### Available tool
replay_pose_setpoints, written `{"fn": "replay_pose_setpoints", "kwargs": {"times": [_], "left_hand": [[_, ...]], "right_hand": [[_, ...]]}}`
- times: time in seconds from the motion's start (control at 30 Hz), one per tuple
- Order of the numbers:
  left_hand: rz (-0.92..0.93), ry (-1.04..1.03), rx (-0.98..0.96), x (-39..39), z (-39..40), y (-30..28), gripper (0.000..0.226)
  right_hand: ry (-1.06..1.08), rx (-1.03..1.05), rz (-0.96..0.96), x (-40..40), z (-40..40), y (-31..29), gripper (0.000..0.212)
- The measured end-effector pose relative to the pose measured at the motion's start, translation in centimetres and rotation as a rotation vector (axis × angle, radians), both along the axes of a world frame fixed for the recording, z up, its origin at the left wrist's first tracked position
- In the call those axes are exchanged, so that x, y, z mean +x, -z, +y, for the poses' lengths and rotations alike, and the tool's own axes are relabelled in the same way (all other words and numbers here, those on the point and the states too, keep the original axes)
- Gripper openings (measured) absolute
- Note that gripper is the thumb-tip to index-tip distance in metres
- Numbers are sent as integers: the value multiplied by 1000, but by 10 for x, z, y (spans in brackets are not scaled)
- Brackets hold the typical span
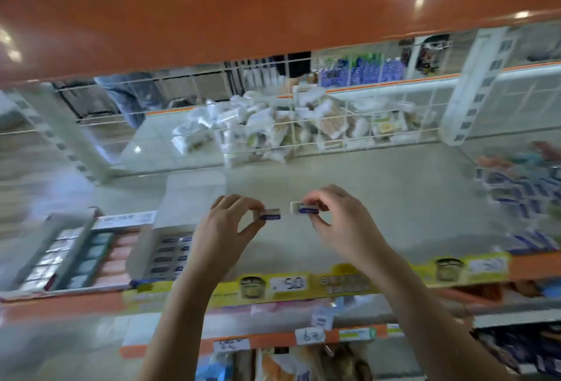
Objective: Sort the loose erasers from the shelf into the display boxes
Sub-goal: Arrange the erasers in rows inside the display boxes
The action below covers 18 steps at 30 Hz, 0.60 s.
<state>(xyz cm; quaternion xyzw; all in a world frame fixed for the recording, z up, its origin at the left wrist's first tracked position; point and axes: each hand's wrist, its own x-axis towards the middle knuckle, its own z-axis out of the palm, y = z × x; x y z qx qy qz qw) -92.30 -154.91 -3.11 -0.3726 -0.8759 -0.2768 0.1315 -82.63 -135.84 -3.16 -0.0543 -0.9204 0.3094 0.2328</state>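
Erasers are being held above the shelf [394, 198] — left hand [224, 229] pinching one eraser [270, 214], right hand [340, 219] pinching another eraser [304, 207], fingers curled.

Bright overhead light, heavy motion blur, glare

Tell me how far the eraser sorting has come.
Partly done. A box at the left already holds rows of erasers. In hand: the left hand pinches one eraser, the right hand another. Left: a loose pile at the shelf's right end.
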Motion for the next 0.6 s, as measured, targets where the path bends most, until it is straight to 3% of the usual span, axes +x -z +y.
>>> {"fn": "replay_pose_setpoints", "kwargs": {"times": [0.3,0.6], "left_hand": [[-37,-89,-93,-50,-112,4,23],[-60,-7,-147,-84,-143,12,16]], "right_hand": [[-116,34,-102,-62,-112,1,22],[-92,238,-214,-86,-156,13,23]]}}
